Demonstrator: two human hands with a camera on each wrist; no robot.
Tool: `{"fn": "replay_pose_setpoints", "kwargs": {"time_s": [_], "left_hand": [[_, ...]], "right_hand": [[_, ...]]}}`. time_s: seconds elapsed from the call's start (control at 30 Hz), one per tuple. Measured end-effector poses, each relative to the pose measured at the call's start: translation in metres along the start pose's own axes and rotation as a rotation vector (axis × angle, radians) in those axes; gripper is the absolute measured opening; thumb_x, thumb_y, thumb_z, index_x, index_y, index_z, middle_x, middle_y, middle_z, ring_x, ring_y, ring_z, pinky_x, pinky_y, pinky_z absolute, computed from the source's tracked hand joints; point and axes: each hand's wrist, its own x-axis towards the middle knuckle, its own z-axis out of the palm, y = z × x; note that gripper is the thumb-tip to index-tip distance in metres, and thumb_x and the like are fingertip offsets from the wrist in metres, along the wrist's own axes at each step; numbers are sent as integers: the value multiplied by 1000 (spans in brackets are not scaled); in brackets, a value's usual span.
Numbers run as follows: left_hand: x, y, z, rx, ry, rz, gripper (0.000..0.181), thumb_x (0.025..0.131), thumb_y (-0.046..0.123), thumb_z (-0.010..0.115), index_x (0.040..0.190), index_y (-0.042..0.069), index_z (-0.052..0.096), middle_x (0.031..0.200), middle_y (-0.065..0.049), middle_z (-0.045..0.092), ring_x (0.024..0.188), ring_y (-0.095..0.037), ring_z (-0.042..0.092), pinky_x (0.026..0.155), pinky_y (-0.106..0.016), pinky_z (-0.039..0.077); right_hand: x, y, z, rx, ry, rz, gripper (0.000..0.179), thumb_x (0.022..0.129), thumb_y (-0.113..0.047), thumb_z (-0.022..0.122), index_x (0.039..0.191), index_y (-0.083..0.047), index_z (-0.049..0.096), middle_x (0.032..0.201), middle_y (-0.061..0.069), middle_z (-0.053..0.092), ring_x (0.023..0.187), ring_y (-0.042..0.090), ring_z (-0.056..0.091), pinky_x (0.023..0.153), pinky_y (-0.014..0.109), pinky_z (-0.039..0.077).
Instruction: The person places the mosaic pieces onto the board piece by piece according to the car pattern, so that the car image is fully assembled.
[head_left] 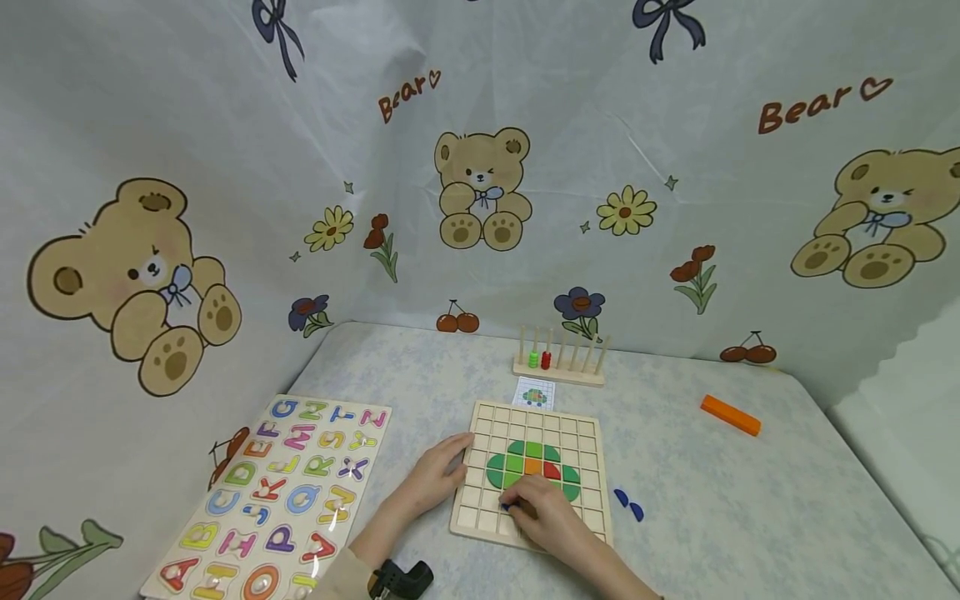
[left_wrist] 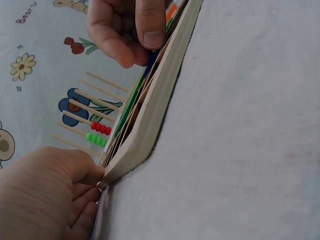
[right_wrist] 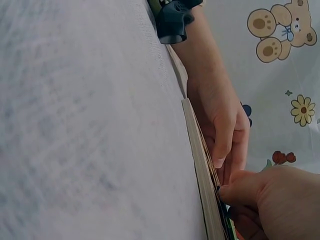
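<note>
A wooden grid board [head_left: 487, 421] lies flat, bearing a car-like picture of green, orange and red pieces. My left hand [head_left: 435, 475] rests against its left side, fingertips touching the edge. Over the board's near rows, my right hand [head_left: 551, 512] pinches a dark blue piece [left_wrist: 151, 62] between thumb and fingers, low over the grid; the fingers hide most of it. Two blue half-round pieces [head_left: 628, 504] lie on the table right of the board. Behind the board is a small pattern card [head_left: 534, 393] showing a similar car.
An alphabet puzzle board [head_left: 258, 508] lies at the left, near my left forearm. Beyond the card stands a wooden peg rack [head_left: 558, 372] with green and red beads. An orange bar [head_left: 731, 415] lies at the right. A bear-print cloth [head_left: 480, 275] hangs behind the table.
</note>
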Motion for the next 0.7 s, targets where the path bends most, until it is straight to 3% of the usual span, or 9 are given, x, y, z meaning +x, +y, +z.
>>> {"fn": "replay_pose_setpoints", "kwargs": {"time_s": [0.2,0.47,0.6,0.7], "left_hand": [[0,-2,1,20,7,11,49,94,7,53,140,0,43,142,-13,43,131,-28,39,106,-43,34],[0,-2,3,19,-5,6,49,93,7,54,141,0,42,142,-14,43,131,-27,38,107,-41,32],[0,-1,1,5,-15,13,50,94,7,52,142,-1,40,143,-15,41,132,-29,36,107,-44,32],[0,-1,-1,2,-15,19,50,95,7,52,142,-2,39,143,-16,40,132,-30,36,107,-45,32]], "right_hand": [[1,-2,-1,9,-11,44,16,81,0,71,91,-13,70,90,-8,64,86,7,57,74,26,52],[-1,-10,-24,192,12,169,10,87,-8,68,96,-11,70,93,-3,65,83,9,59,70,25,54],[-8,-5,-47,137,82,205,13,84,-5,70,96,-11,70,93,-3,66,81,8,59,68,29,54],[-16,2,-65,84,125,322,16,84,-4,70,97,-13,70,93,-5,66,81,6,57,70,31,53]]}}
